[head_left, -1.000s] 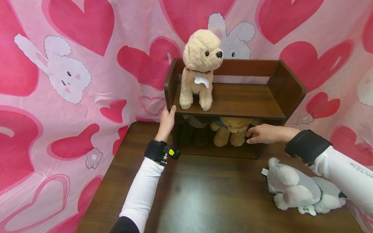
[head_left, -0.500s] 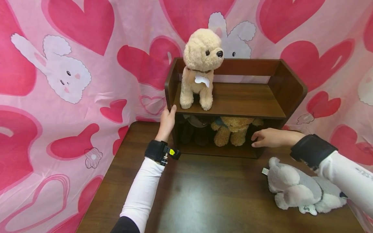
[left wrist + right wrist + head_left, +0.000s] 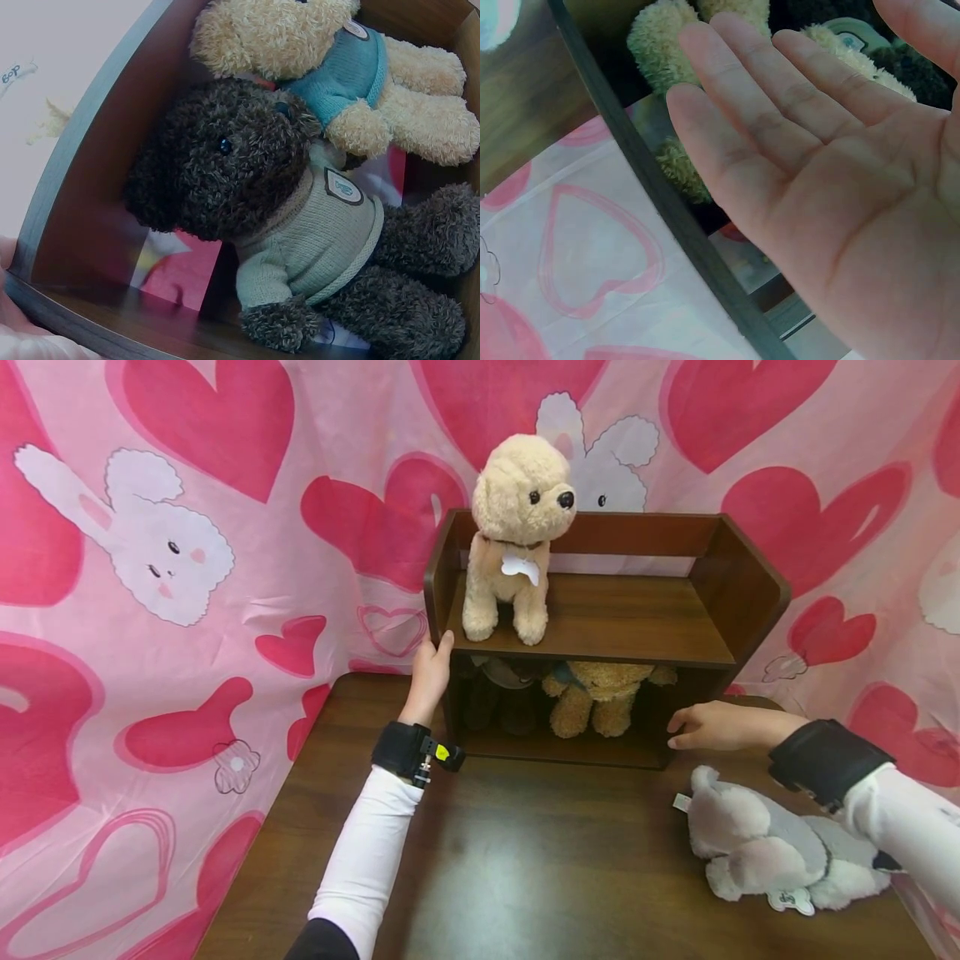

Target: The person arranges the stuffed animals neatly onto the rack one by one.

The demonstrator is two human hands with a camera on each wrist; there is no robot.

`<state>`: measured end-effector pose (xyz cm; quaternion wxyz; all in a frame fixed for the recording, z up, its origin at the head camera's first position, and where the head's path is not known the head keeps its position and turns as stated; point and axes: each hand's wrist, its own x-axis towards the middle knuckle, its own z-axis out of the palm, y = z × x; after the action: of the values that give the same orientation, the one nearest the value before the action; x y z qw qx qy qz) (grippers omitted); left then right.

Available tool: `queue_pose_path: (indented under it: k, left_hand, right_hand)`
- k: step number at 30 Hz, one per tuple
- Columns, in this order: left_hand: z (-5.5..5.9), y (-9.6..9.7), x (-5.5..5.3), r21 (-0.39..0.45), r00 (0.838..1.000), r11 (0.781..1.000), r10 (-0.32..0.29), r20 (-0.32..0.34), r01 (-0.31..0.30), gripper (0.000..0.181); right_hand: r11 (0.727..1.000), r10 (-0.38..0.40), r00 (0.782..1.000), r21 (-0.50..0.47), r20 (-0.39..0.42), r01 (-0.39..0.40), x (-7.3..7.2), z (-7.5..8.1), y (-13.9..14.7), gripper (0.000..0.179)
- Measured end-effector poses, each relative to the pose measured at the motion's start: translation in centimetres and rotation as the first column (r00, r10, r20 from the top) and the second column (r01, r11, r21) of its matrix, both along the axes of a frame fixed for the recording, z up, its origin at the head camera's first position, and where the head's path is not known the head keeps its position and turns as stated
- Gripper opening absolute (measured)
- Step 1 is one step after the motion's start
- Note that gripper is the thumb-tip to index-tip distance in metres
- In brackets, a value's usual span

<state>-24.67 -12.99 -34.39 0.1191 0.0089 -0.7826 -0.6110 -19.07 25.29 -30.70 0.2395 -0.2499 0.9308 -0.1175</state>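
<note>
My left hand [image 3: 428,678] grips the left side panel of a dark brown wooden shelf [image 3: 637,610], thumb on its front edge. My right hand [image 3: 726,725] is off the toys, by the lower right front of the shelf; in the right wrist view its palm shows with fingers loosely extended and nothing held. Inside the lower compartment sit a golden teddy bear [image 3: 592,697] in a blue-green sweater and a dark brown teddy bear [image 3: 225,150] in a pale sweater. The upper board mostly hides their heads in the head view.
A cream plush dog [image 3: 517,535] with a white bone-shaped tag stands at the left of the upper shelf. On the brown table [image 3: 525,860], a grey and white plush dog [image 3: 780,843] lies on its side below my right forearm. Pink heart-patterned cloth hangs behind.
My right hand has drawn away from beside the golden bear, moving right and slightly down, out of the compartment's front. My left hand and the toys stay where they were.
</note>
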Motion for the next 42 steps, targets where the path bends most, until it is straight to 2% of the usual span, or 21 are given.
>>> queue_pose_path:
  k: [7,15,21,32,42]
  left_hand:
    - [0.0,0.0,0.0,-0.012,1.000,1.000,0.008,-0.008,-0.008,0.053]
    - [0.0,0.1,-0.1,-0.032,1.000,0.999,0.016,-0.005,-0.016,0.057]
    - [0.1,0.1,-0.1,-0.021,1.000,1.000,0.006,-0.005,-0.006,0.054]
    - [0.0,0.1,0.0,-0.016,1.000,1.000,0.005,0.003,-0.005,0.054]
    - [0.1,0.0,0.1,-0.012,0.999,1.000,0.009,0.040,-0.009,0.060]
  right_hand:
    - [1.000,0.002,0.998,0.000,-0.058,-0.002,0.2,0.0,1.1,0.038]
    - [1.000,-0.025,0.998,-0.012,-0.053,0.024,0.8,-0.2,2.5,0.043]
    - [1.000,-0.013,0.997,-0.025,-0.080,0.011,1.0,-0.7,4.0,0.038]
    - [0.995,-0.058,0.996,-0.082,-0.071,0.053,1.8,-1.2,6.2,0.033]
    - [0.990,-0.109,0.986,-0.099,-0.123,0.097,2.5,-2.0,7.6,0.033]
